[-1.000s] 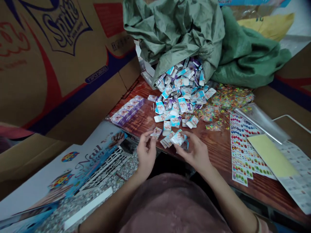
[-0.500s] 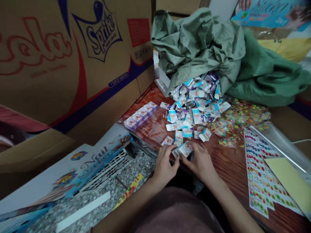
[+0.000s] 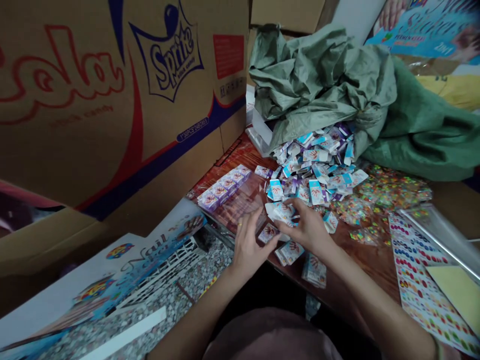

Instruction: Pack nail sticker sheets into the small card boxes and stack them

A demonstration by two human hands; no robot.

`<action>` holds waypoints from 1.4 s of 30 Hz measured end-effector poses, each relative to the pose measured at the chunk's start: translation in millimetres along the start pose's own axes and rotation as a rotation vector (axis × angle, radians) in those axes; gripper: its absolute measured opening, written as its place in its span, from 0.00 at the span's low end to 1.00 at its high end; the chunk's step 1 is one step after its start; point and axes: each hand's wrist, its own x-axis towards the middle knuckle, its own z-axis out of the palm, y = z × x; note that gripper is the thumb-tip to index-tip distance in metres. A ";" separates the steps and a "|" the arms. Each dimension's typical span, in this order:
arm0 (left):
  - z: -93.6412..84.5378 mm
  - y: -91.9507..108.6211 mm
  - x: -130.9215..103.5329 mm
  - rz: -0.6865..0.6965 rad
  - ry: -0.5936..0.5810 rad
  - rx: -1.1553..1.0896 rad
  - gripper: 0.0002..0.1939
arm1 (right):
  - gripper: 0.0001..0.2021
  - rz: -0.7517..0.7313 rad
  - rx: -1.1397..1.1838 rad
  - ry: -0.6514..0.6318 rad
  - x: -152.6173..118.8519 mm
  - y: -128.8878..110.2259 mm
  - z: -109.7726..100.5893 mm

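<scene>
My left hand (image 3: 249,242) is spread over the table's front edge, its thumb near a small box (image 3: 268,233) lying on the wood. My right hand (image 3: 305,225) has thumb and fingers around a small white and blue box (image 3: 283,212) at the front of the heap. Just below it, a few flat boxes (image 3: 290,252) lie together, and another small stack (image 3: 315,270) sits at the table edge. Many loose boxes (image 3: 315,190) spill from a green sack (image 3: 322,80). To the left stands a row of purple and white boxes (image 3: 225,187).
A large carton (image 3: 180,165) rises on the left. Bags of colourful candy (image 3: 397,185), sticker sheets (image 3: 416,255) and a yellow sheet (image 3: 457,290) lie on the right. A nail sticker carton (image 3: 150,255) is below left.
My hands have left the boxes held at the table edge, which now lie there. My right hand has reached up to a box in the heap; my left hand has opened. The view has shifted.
</scene>
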 end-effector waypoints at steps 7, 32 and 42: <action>-16.4 -26.6 10.8 -0.043 -0.024 0.396 0.22 | 0.23 -0.090 -0.215 -0.250 59.1 -19.5 40.6; -32.8 -56.7 37.4 -0.172 0.002 0.713 0.11 | 0.18 -0.095 -0.432 -0.209 119.0 -26.7 91.6; -42.2 -53.8 33.9 -0.203 0.049 0.583 0.13 | 0.09 -0.339 -0.062 -0.503 66.0 -1.4 -5.8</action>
